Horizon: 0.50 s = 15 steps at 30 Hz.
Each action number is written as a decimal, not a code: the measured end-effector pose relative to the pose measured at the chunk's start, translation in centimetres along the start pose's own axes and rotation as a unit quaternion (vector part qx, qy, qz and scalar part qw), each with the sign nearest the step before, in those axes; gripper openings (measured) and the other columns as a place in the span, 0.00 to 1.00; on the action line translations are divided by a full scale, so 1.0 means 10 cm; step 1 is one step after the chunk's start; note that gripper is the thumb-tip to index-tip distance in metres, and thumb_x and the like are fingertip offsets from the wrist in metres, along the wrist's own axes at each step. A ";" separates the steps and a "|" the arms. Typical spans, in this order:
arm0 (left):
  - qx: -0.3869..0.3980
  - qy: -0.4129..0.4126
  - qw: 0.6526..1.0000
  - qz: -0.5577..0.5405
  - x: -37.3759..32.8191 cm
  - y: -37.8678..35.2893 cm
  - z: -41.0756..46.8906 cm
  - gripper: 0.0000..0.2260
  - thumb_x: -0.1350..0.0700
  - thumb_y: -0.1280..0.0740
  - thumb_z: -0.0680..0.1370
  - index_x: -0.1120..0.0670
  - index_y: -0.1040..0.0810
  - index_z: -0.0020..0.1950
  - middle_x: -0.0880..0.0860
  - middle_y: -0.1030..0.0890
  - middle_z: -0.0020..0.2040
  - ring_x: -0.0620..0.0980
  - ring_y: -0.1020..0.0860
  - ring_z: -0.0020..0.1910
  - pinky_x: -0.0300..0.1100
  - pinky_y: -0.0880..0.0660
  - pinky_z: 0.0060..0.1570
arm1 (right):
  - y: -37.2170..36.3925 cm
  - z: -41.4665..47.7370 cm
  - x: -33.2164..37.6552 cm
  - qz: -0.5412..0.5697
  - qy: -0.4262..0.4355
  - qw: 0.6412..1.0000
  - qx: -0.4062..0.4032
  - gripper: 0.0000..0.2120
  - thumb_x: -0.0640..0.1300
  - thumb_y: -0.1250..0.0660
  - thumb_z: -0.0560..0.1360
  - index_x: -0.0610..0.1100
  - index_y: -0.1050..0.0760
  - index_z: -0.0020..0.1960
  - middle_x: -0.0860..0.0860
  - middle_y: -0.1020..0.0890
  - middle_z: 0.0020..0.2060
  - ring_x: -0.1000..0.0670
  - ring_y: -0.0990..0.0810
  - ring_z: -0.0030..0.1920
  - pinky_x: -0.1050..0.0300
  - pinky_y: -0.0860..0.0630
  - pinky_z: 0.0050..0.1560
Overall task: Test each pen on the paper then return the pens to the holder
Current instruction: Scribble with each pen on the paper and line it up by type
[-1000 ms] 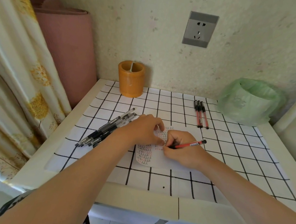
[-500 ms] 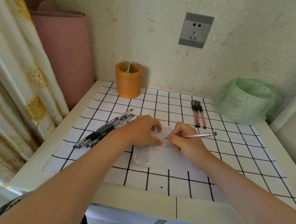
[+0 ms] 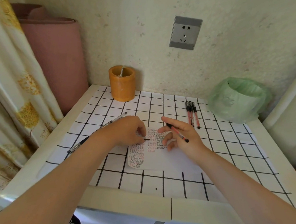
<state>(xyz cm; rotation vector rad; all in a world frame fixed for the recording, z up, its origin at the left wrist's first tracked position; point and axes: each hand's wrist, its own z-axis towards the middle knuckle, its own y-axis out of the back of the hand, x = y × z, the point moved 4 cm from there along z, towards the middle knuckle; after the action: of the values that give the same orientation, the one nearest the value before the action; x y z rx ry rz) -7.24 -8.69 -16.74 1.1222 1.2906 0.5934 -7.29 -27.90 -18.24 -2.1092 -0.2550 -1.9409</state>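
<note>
Both bare forearms reach forward and angle in toward each other. The left hand point(image 3: 125, 131) is knuckles-up, its fingertips curled and pinching a small dark piece point(image 3: 146, 139). The right hand point(image 3: 185, 139) has loosely spread fingers and holds a red pen point(image 3: 177, 133) slantwise.

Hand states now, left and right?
Left hand: pinching a small dark piece, maybe a cap.
Right hand: holding red pen.

The single view came from a wide-angle camera on the person's head, above the table's point(image 3: 102, 202) near edge, facing forward and down. It sat close: the left hand point(image 3: 126, 131) and right hand point(image 3: 182, 137) met mid-frame, the far wall point(image 3: 148, 42) filled the top, and a curtain point(image 3: 13, 93) filled the left.
</note>
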 end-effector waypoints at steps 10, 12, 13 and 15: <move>-0.060 0.007 0.995 -0.084 0.01 0.06 -0.01 0.09 0.54 0.28 0.76 0.43 0.24 0.51 0.43 0.20 0.46 0.42 0.23 0.44 0.41 0.23 0.44 | 0.05 0.04 0.16 -0.040 -0.006 0.999 -0.026 0.12 0.33 0.36 0.78 0.47 0.27 0.56 0.44 0.20 0.42 0.46 0.25 0.28 0.58 0.32 0.26; -0.078 0.008 0.991 -0.107 0.00 0.08 0.00 0.09 0.56 0.26 0.75 0.45 0.22 0.50 0.44 0.20 0.45 0.40 0.23 0.43 0.35 0.25 0.43 | 0.08 0.05 0.18 -0.200 0.037 0.978 -0.044 0.13 0.37 0.29 0.75 0.51 0.26 0.54 0.50 0.16 0.42 0.48 0.22 0.29 0.59 0.28 0.32; -0.083 0.007 0.991 -0.109 0.00 0.08 0.00 0.09 0.57 0.25 0.74 0.46 0.21 0.49 0.43 0.20 0.45 0.39 0.23 0.43 0.31 0.27 0.41 | 0.08 0.05 0.17 -0.273 0.057 0.959 -0.046 0.12 0.40 0.27 0.74 0.54 0.24 0.52 0.53 0.15 0.42 0.51 0.20 0.30 0.59 0.26 0.37; -0.086 0.007 0.991 -0.106 0.00 0.09 0.00 0.08 0.57 0.25 0.74 0.47 0.20 0.47 0.42 0.20 0.44 0.37 0.23 0.42 0.28 0.30 0.39 | 0.08 0.04 0.14 -0.396 0.086 0.913 -0.052 0.08 0.46 0.26 0.73 0.57 0.20 0.49 0.60 0.15 0.42 0.59 0.21 0.33 0.59 0.24 0.40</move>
<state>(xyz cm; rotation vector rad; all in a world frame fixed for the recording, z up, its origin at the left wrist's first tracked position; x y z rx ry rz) -7.01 -8.40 -15.97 0.8281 1.3240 0.5434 -6.52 -28.63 -16.89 -2.0501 -1.1409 -2.5888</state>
